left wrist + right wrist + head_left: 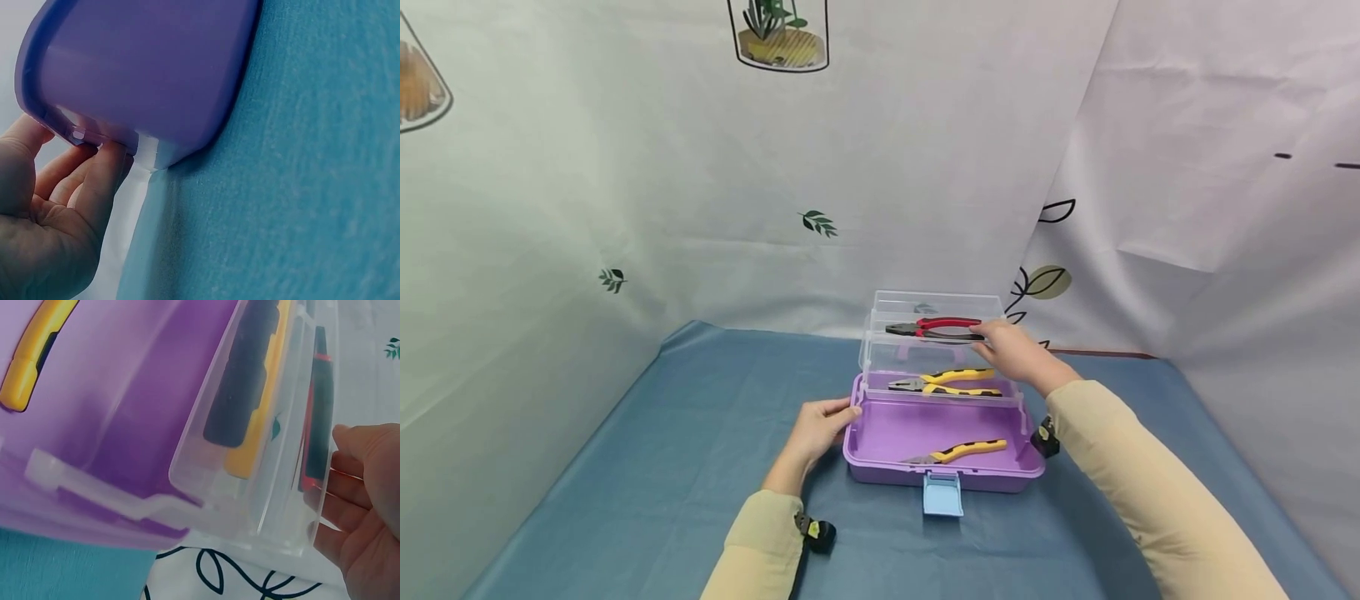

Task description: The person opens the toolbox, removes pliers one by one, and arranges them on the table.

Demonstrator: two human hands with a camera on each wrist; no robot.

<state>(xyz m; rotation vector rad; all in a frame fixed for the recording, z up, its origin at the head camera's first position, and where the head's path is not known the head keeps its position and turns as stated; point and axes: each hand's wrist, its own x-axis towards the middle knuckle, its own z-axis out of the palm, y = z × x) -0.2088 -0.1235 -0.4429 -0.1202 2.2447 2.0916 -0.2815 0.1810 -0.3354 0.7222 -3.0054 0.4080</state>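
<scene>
Red-and-black pliers (922, 328) in clear tray (904, 341)

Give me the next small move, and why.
Probably settle the red-and-black-handled pliers into the clear plastic upper tray: the right hand is at their handle ends, their jaws sit within the tray, and the left hand grips the purple plastic box.
</scene>
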